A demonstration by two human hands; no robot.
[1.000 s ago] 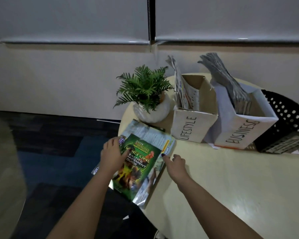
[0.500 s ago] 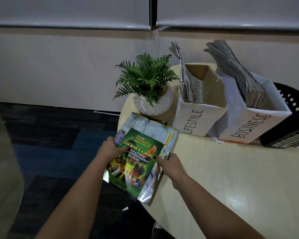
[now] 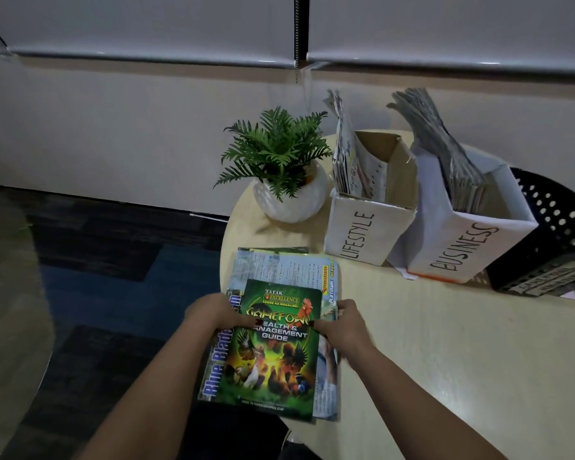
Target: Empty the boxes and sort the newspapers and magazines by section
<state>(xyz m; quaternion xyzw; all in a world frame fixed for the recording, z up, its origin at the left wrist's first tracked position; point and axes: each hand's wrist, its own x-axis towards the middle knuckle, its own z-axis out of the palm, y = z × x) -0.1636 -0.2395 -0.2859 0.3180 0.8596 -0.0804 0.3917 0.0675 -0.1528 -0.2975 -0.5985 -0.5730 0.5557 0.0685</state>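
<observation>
We have the green gamefowl guide (image 3: 276,346) lying on top of a small stack of magazines (image 3: 283,277) at the near left edge of the round wooden table (image 3: 445,353), with the stack's near end jutting past the rim. Our left hand (image 3: 213,315) grips the stack at its left side, thumb laid across the guide's cover, and our right hand (image 3: 344,322) grips the right side in the same way, thumb on the cover and fingers curled at the edge. Under the guide we can read a blue-lettered magazine (image 3: 218,363) showing along the left, and a paler printed one reaching further toward the far side.

The guide's long axis runs away from us, leaning slightly to the right, its title end farthest and reading upright to us.

Beyond the stack stands a fern in a white round pot (image 3: 289,194), just left of a box marked LIFESTYLE (image 3: 362,234), which holds a few upright papers against its left wall. Beside that, on the right and close against it, the box marked BUSINESS (image 3: 462,250) holds a thick sheaf of grey newspapers (image 3: 445,151) leaning up and to the left. Nothing lies between our hands and the boxes but bare tabletop.

A black perforated chair back (image 3: 558,227) shows behind the BUSINESS box. The room is dim, with a pale wall, lowered roller blinds (image 3: 146,24) above, and dark blue and grey carpet (image 3: 113,267) at left.
</observation>
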